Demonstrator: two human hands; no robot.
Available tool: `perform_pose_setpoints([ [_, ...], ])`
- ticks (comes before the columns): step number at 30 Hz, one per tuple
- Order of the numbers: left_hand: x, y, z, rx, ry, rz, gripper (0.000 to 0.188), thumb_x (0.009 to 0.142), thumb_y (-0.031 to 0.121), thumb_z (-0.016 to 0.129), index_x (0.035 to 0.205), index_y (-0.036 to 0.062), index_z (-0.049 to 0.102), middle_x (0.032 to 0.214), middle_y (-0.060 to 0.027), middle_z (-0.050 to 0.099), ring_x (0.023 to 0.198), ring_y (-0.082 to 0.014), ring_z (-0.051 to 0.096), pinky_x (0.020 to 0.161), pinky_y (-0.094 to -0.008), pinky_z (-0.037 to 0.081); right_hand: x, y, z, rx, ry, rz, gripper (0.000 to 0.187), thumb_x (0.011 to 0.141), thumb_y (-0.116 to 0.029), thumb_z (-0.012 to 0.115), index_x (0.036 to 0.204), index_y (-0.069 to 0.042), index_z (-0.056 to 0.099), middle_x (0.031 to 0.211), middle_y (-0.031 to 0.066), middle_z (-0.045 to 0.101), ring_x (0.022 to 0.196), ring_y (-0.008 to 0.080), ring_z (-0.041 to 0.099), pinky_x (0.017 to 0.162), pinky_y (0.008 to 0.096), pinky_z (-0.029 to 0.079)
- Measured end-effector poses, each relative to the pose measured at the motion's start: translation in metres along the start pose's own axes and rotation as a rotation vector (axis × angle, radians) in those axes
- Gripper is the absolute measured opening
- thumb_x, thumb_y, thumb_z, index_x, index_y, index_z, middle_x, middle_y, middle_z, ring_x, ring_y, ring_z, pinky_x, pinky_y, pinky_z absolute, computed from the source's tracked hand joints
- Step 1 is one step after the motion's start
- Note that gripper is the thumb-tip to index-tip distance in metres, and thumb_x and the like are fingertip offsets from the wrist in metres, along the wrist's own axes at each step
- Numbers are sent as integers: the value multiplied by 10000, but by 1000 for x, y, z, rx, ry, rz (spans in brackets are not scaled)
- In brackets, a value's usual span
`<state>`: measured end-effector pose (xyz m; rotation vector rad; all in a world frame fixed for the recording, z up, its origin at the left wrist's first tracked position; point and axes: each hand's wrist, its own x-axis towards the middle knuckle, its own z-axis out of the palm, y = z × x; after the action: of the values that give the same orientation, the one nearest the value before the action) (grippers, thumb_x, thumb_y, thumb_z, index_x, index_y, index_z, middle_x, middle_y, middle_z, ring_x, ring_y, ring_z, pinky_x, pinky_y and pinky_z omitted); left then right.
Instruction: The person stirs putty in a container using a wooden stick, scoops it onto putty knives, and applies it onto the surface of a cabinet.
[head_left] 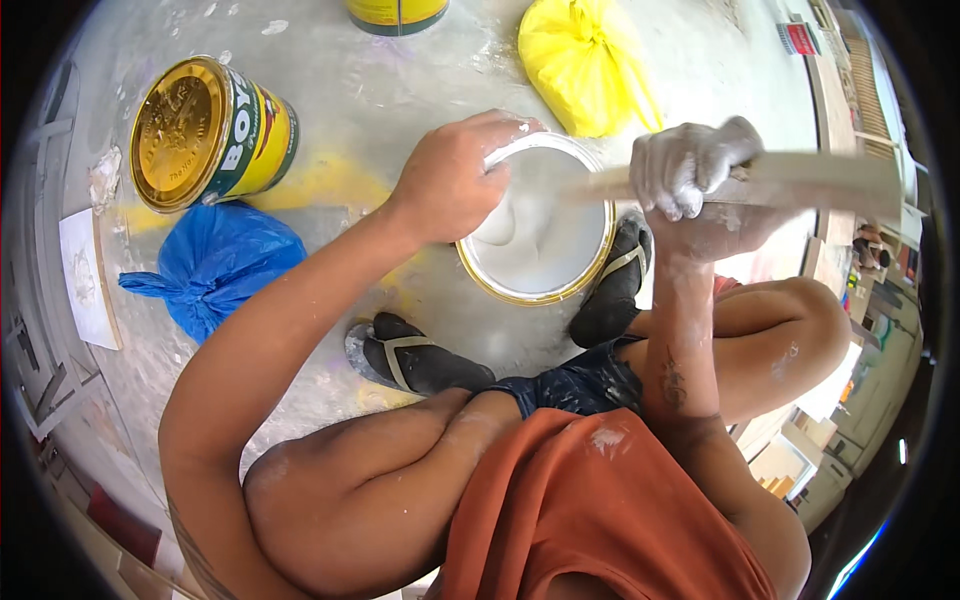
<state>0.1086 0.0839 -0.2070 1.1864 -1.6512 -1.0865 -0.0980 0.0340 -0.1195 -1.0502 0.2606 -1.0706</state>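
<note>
Between my feet stands an open paint tin [530,297] with a gold rim, holding a smooth white paste [522,222]. My left hand [455,178] is closed over the tin's far left rim, thumb toward the inside. Beyond the tin's right side, my right hand [695,180], coated in white, is wrapped around a long flat wooden stick [815,187]. The stick lies roughly level, one end over the tin and the other reaching right. It is blurred by motion, so whether its tip touches the paste cannot be made out.
At the left lies a yellow-and-green paint can [262,140] with a gold lid, beside a knotted blue bag [225,262]. A tied yellow bag [585,65] sits beyond the tin; another can [398,14] stands at the far edge. A white board [85,278] lies far left.
</note>
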Motion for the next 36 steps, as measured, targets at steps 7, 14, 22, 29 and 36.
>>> perform_pose_setpoints([
  [7,2,1,-1,33,31,5,429,764,-40,505,1174,-29,629,1141,-210,644,1042,-353,627,915,-378,489,-27,29,2,128,14,264,698,866,-730,420,674,-62,476,537,58,459,468,205,416,462,333,326],
  [14,5,5,-4,33,9,1,437,755,-26,523,1178,-15,633,1151,-213,637,1051,-369,618,924,-385,486,0,-20,32,-117,-74,-187,567,965,-628,372,773,-100,455,543,19,420,438,165,410,434,320,374],
  [22,1,-2,-1,98,16,-11,473,745,-16,533,1210,7,619,1170,-209,621,1073,-368,602,952,-389,472,-1,-36,50,-124,19,26,651,913,-655,453,620,-74,454,532,53,450,422,171,402,408,300,325],
  [29,12,-6,-28,-216,-360,-287,601,810,50,593,1397,29,462,1349,-165,537,1241,-259,524,1054,-350,398,-13,42,10,-408,121,-75,752,918,-742,306,818,-21,497,703,123,525,575,217,503,567,352,435],
  [36,12,-30,-70,-462,-365,-446,515,908,154,609,1386,20,470,1332,-121,551,1213,-208,524,1039,-341,400,20,28,2,-564,274,33,640,976,-601,397,1052,12,565,871,158,615,829,256,581,844,402,472],
])
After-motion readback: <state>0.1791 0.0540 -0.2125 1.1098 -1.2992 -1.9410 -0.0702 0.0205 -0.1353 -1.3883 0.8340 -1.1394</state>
